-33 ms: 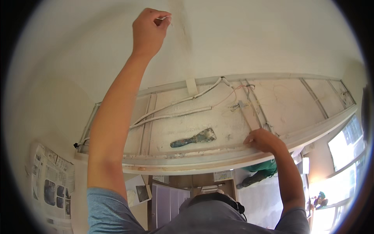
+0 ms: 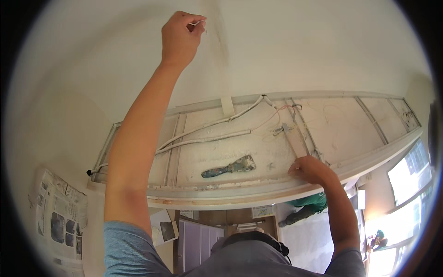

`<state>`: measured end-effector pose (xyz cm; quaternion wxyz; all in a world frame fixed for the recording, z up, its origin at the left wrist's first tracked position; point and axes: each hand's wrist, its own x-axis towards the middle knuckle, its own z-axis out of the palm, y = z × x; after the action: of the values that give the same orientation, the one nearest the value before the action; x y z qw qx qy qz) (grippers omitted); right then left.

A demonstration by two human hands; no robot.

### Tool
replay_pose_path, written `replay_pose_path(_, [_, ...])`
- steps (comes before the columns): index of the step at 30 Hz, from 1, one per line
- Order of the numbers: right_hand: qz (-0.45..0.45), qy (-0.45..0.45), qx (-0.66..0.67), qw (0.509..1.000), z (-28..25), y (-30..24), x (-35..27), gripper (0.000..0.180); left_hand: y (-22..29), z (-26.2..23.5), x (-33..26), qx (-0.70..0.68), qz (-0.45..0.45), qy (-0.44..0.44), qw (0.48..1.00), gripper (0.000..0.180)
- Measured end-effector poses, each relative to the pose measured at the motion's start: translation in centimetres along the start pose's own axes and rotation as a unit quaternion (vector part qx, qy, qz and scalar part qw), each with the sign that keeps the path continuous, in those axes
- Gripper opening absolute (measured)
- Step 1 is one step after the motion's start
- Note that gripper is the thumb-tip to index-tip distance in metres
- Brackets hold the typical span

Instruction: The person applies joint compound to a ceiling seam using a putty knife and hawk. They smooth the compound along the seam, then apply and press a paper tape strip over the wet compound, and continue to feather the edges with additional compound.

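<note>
Raised high against the pale plaster surface (image 2: 286, 51), my left hand (image 2: 180, 41) pinches a thin white strip (image 2: 197, 23) between thumb and fingers; its exact kind is too small to tell. A dark stained streak (image 2: 219, 37) runs just right of it. My right hand (image 2: 316, 170) is lower, its fingers curled at the near rim (image 2: 230, 190) of a long framed ledge. Just beyond those fingers lies a flat pale slat (image 2: 297, 143). On the ledge rests a putty knife (image 2: 229, 167) with a dirty blade and dark handle, apart from both hands.
White conduits (image 2: 207, 138) and loose thin wires (image 2: 284, 108) cross the ledge, between metal crossbars (image 2: 371, 120). Newspaper (image 2: 60, 221) covers the left side. Below the ledge are a light purple panel (image 2: 200, 242), a person in green (image 2: 309, 205) and bright windows (image 2: 410, 171).
My left hand has shifted slightly to the right, still pinching the white strip. My right hand stays at the rim, and the view has moved a little.
</note>
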<state>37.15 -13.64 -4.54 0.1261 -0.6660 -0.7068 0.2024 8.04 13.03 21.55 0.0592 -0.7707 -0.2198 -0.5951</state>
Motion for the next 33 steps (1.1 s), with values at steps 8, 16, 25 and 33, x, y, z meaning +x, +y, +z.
replay_pose_path(8, [-0.023, 0.175, 0.291, 0.940, -2.9, -2.4, 1.2, 0.013, -1.2, 0.3, 3.0, -0.038, -0.012, -0.019, 0.999, 0.017])
replay_pose_path(16, [-0.101, 0.178, 0.248, 0.947, -4.7, -3.7, 4.1, 0.008, -0.3, -2.3, 3.7, -0.026, -0.068, -0.164, 0.984, 0.022])
replay_pose_path(25, [-0.123, 0.308, 0.259, 0.907, -10.5, -10.8, 7.3, 0.008, 1.4, -5.2, 3.0, -0.054, -0.095, -0.149, 0.983, 0.023])
replay_pose_path(33, [-0.246, 0.381, 0.192, 0.870, -16.4, -17.9, 16.9, 0.045, 5.3, -5.1, 3.8, -0.025, -0.060, -0.109, 0.992, 0.017])
